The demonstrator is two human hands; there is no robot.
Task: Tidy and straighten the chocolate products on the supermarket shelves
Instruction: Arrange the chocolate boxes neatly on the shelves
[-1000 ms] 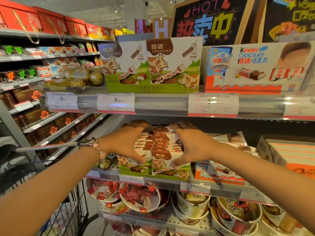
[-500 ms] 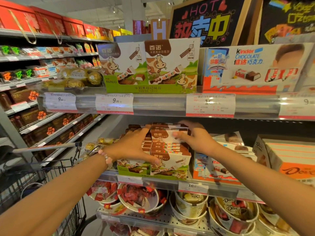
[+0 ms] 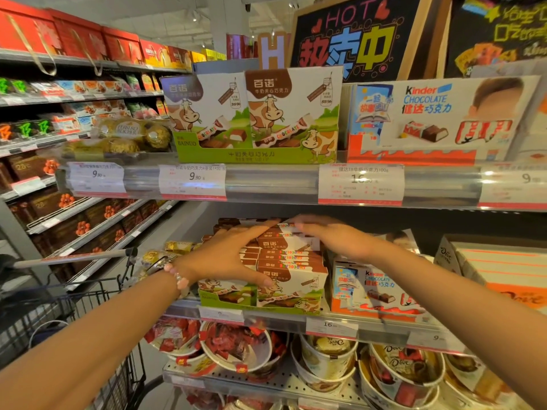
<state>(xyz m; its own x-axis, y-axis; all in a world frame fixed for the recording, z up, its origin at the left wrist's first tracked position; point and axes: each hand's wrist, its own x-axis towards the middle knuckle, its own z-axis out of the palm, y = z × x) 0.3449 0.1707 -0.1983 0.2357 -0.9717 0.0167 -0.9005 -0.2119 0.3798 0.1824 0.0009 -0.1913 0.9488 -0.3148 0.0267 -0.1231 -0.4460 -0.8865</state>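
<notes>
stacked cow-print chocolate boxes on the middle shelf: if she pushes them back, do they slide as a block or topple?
The stacked boxes look flat and stiff, so they should probably slide. Loose layers may shear apart, which would explain both hands: the left hand spans their front-left, the right hand rests on top. They likely feel light.

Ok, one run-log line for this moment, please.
step: straightening chocolate boxes | left hand: on stack, thumb at front | right hand: flat on top | shelf: middle

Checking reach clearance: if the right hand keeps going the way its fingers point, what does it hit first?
The right hand points left across the stacked chocolate boxes. It would probably meet the left hand's fingertips first; depth is unclear.
</notes>
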